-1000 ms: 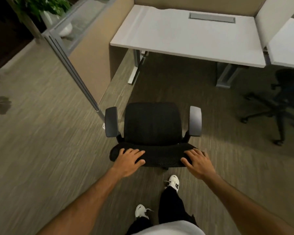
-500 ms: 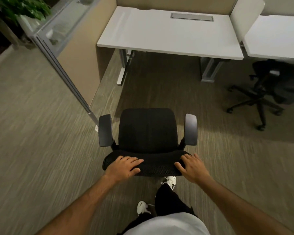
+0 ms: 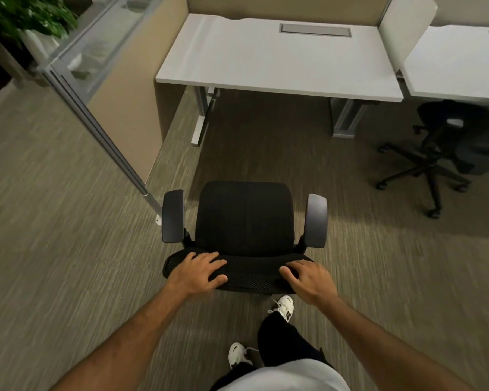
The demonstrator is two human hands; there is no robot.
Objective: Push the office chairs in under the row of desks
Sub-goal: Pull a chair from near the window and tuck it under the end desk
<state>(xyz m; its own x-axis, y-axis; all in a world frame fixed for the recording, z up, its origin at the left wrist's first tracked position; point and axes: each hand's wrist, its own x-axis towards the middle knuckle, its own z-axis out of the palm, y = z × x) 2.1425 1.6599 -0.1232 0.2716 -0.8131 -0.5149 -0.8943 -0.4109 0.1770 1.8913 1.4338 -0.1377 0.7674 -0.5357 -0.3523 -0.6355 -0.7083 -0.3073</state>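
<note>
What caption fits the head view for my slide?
Both hands, left and right, on the black chair's backrest, facing the white desk.

Carpet [image 3: 54, 221], striped grey-brown, covers the floor across the frame. A glass-topped partition [image 3: 102, 66] with a metal frame runs diagonally through the upper left; its lower panel is tan. Behind it, in the upper left corner, a green plant [image 3: 26, 15] stands in a white pot [image 3: 36, 45]. At the bottom centre are my white shoes [image 3: 284, 304], dark trousers [image 3: 283, 342] and light shirt [image 3: 288, 376]. An upright white divider panel [image 3: 404, 26] stands at the upper right.
</note>
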